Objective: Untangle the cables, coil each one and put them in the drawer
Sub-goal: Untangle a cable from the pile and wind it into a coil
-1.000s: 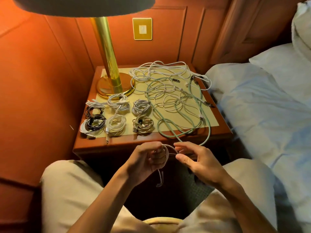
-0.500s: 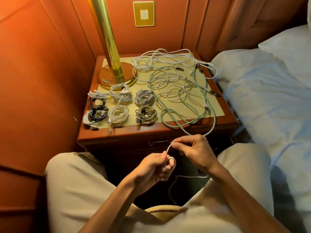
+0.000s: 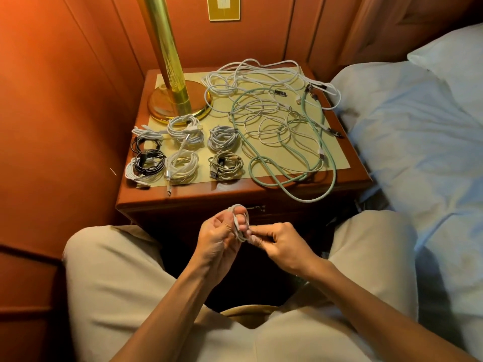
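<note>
A bed point(image 3: 418, 142) with pale sheets runs along the right, just beside a wooden nightstand point(image 3: 235, 189) whose top carries a brass lamp base point(image 3: 180, 105) at its back left. Across the right and back of the top sprawls a loose tangle of cables point(image 3: 271, 118), white strands crossed by one thick mint-green cable point(image 3: 308, 178) whose loop hangs over the front edge. To the left of the tangle lie the coiled cables point(image 3: 183, 152) in two rows, white, black and grey. In the nightstand's front, the drawer point(image 3: 261, 212) is closed, its handle just behind the hands.

The left hand point(image 3: 222, 239) is raised in front of the drawer, fingers curled, with a small white cable coil point(image 3: 239, 226) looped round its fingertips. The right hand point(image 3: 285, 244) meets it from the right, thumb and forefinger pinching the same coil at its lower edge, the other fingers curled in.
</note>
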Tool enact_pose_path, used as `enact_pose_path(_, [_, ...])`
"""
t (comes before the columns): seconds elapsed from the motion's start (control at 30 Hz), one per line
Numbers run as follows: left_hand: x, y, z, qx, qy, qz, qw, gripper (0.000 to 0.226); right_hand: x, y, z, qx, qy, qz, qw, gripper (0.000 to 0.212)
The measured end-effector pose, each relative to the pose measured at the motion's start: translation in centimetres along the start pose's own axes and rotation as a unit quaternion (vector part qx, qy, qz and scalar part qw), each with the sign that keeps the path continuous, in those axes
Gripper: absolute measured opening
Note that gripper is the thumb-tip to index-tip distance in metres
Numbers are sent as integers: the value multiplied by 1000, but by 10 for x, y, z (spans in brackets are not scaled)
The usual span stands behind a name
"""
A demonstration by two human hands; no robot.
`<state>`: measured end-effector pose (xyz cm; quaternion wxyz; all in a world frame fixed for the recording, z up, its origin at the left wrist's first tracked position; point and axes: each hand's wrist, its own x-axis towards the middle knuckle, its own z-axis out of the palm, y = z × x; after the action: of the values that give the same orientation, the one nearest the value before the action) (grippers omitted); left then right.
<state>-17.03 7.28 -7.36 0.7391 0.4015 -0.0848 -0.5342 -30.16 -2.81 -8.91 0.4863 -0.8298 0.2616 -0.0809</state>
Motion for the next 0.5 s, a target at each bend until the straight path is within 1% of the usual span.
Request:
enact_pose_path(0.13, [3,-4,-15,-62,103,38,992,16,-14,6,9,-34,-93,19,995,28])
enact_pose_path(0.17, [3,-5,-20,-47,117,50,991,15,-17,6,11,-32,-111,16,993,26])
enact_pose_path(0.2, [5,-6,-26,2,123,61,991,14,-18,5,13,-27,-124,11,992,22])
enact_pose_path(0.23, [5,-8,-30,93,117,69,986,14,-17,5,14,-23,-130,4,991,17])
enact_pose_path(0.27, [3,-12,-33,207,103,73,970,16,-14,4,14,-20,-126,-1,992,15])
enact_pose_path(0.3, [1,-18,-34,314,81,72,943,19,-10,3,13,-15,-114,-4,993,14])
enact_pose_path(0.33, [-1,-24,-33,395,58,66,914,24,-6,1,11,-8,-98,-5,995,13])
enact_pose_path(0.37, [-3,-29,-32,450,37,57,890,27,-2,0,9,3,-82,-5,997,11])
enact_pose_path(0.4, [-5,-33,-31,475,16,43,879,29,2,0,6,16,-65,-1,998,9])
enact_pose_path(0.43, [-5,-36,-31,475,-7,23,879,30,5,1,2,29,-47,5,998,5])
enact_pose_path(0.5, [-6,-38,-34,440,-51,-23,896,31,9,7,-4,28,3,18,999,8])
